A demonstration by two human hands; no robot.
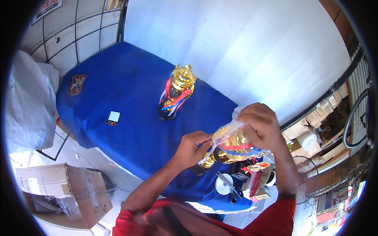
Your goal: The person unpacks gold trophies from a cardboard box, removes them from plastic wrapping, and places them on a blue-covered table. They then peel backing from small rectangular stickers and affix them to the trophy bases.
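Observation:
A gold trophy cup [236, 142] with red, white and blue ribbons stands near the table's right edge, tilted in the view. Clear plastic film [237, 113], like a bag, covers its upper part. My right hand [259, 121] is closed on the gathered plastic above the cup. My left hand [191, 150] pinches at the left side of the cup, thumb and forefinger together at the plastic's edge. Farther back stands a second gold trophy [183, 80] with a lid and similar ribbons, untouched by either hand.
On the blue-covered table [130, 74] lie scissors [232, 192], a white roll [223, 184], a gold piece with red ribbon [258, 167], a small white card [114, 116] and orange-black cutouts [77, 84]. An open cardboard box [71, 192] stands at lower left, a fan [305, 167] at right.

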